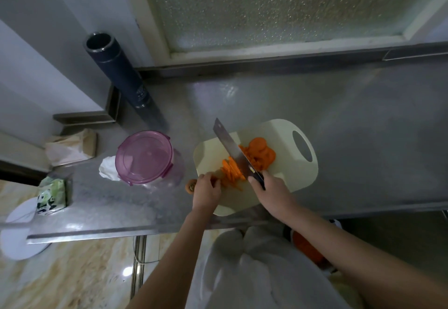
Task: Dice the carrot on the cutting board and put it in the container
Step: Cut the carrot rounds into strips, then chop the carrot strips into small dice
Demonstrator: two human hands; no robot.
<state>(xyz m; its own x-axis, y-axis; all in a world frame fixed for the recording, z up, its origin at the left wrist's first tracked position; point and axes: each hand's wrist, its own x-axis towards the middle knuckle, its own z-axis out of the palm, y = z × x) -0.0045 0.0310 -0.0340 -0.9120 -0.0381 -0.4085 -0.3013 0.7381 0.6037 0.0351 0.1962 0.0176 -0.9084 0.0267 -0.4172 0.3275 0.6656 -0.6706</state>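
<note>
A cream cutting board (286, 136) lies on the steel counter. Round carrot slices (263, 152) are piled at its far side, and thin carrot strips (230, 169) lie nearer me. My right hand (271, 191) grips the dark handle of a cleaver (230, 147), whose blade stands over the strips. My left hand (207, 192) rests curled on the near end of the strips. A carrot stub (190, 185) lies just off the board's left edge. The container (145, 157), clear with a pink lid on, stands left of the board.
A tall dark cylinder (118, 71) stands at the back left. A crumpled white tissue (108, 169), a paper bag (71, 147) and a green panda packet (52, 196) sit left of the container. The counter's front edge (92, 234) runs below my forearms.
</note>
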